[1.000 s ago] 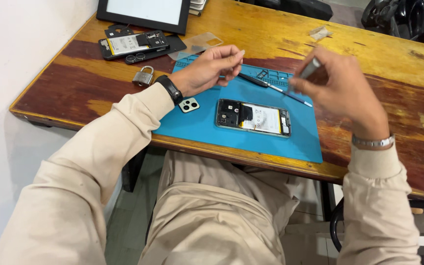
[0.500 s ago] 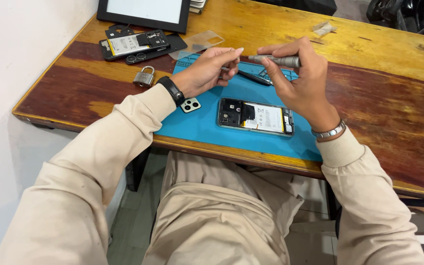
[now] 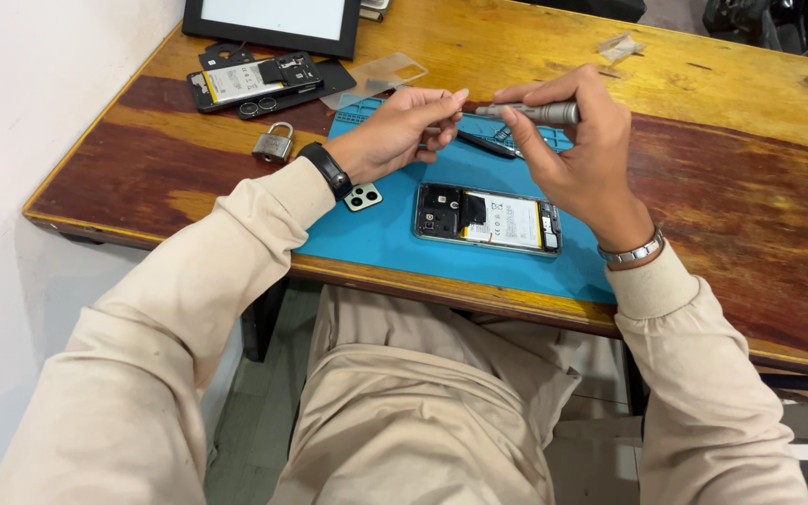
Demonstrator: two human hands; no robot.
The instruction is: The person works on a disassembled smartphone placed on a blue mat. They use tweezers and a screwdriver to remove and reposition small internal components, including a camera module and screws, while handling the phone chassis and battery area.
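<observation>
Beside opened phone (image 3: 488,219): camera module (image 3: 363,196); padlock (image 3: 274,143) farther left

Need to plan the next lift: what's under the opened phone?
The opened phone lies flat on the blue mat, which rests on the wooden table. Anything beneath the phone itself is hidden.

Screwdriver (image 3: 540,113): grey metal, satin finish, knurled grip. Mat (image 3: 395,234): blue, matt, rubber-like. Table (image 3: 741,140): varnished wood, worn and scratched, glossy patches. Padlock (image 3: 274,143), at nine o'clock of the mat: dull metal. Sleeves (image 3: 189,309): beige matt cloth.
</observation>
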